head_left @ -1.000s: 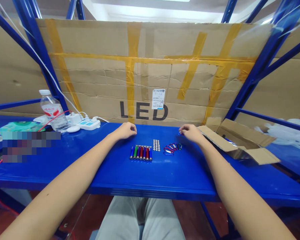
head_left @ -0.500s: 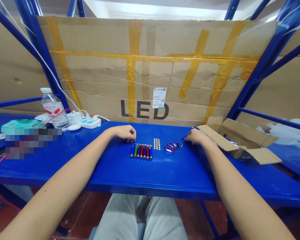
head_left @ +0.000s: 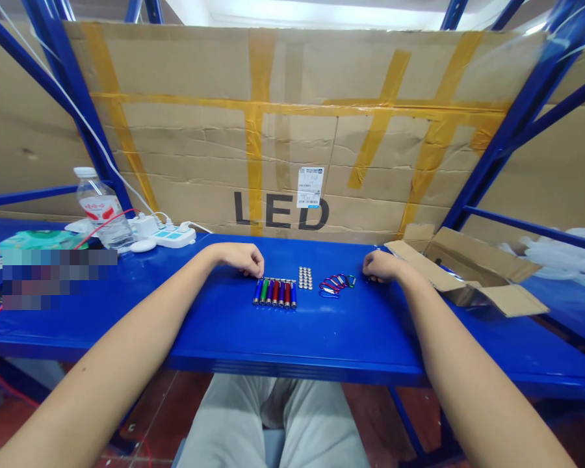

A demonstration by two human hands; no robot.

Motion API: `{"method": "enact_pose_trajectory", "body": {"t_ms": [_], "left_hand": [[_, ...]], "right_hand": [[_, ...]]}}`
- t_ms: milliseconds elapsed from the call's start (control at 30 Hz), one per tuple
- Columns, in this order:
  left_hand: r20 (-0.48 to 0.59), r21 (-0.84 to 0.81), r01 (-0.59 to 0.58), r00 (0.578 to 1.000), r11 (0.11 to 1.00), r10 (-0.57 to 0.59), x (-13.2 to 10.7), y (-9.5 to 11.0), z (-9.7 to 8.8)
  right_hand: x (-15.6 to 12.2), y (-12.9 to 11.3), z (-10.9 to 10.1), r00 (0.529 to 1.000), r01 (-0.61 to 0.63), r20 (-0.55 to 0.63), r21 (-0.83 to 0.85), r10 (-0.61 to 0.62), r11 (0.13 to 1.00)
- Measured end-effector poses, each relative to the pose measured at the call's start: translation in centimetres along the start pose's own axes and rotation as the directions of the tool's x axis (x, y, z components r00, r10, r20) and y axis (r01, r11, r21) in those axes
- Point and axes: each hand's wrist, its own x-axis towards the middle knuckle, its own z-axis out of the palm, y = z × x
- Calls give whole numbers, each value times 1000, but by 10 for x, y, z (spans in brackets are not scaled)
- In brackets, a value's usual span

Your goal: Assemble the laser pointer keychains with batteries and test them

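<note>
A row of several slim metal tubes [head_left: 275,294] in blue, green, red and purple, like mini flashlights, lies side by side with silver ends. My left hand [head_left: 246,260] is closed in a pinch at the far end of the leftmost blue tube; what its fingertips hold is too small to make out. Several small silver round pieces [head_left: 305,278] stand in neat rows beside the tubes. Further right, coloured carabiners [head_left: 334,285] lie in a curved line. To their right rests my right hand [head_left: 383,266], fingers curled, with a dark blue carabiner mostly hidden under the fingertips.
An opened cardboard box [head_left: 468,270] stands on the blue table [head_left: 292,344] at right. At left are a water bottle [head_left: 102,211], a power strip [head_left: 173,235] and a green packet [head_left: 43,240]. A large taped cardboard sheet [head_left: 199,162] closes off the back.
My right hand has drawn slightly right and down, and the dark blue loop at its fingertips is less visible. My left hand stays by the leftmost tube, whose far end now meets the fingertips.
</note>
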Motion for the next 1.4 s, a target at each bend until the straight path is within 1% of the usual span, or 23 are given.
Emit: {"method": "enact_pose_trajectory", "body": {"t_ms": [367, 533, 700, 800, 900, 1100, 1400], "left_hand": [[3, 7, -6, 1000, 1000, 6, 0, 1, 0], [-26, -5, 32, 999, 999, -32, -3, 2, -2], [62, 24, 65, 996, 998, -67, -9, 4, -4], [68, 55, 69, 995, 996, -73, -9, 4, -3], [56, 74, 71, 996, 995, -76, -7, 4, -3], [80, 68, 75, 994, 995, -80, -6, 4, -3], [75, 63, 95, 992, 994, -99, -6, 5, -2]], "right_hand": [[-4, -2, -2, 999, 30, 28, -43, -28, 999], [-5, -3, -3, 994, 29, 111, -41, -24, 999], [-8, -4, -4, 986, 37, 165, -43, -29, 998], [-9, -5, -3, 983, 38, 182, -33, -32, 999], [-8, -7, -2, 981, 43, 189, -38, -35, 998], [-7, -9, 0, 980, 34, 198, -47, -24, 998], [-12, -14, -2, 982, 33, 189, -71, -19, 997]]}}
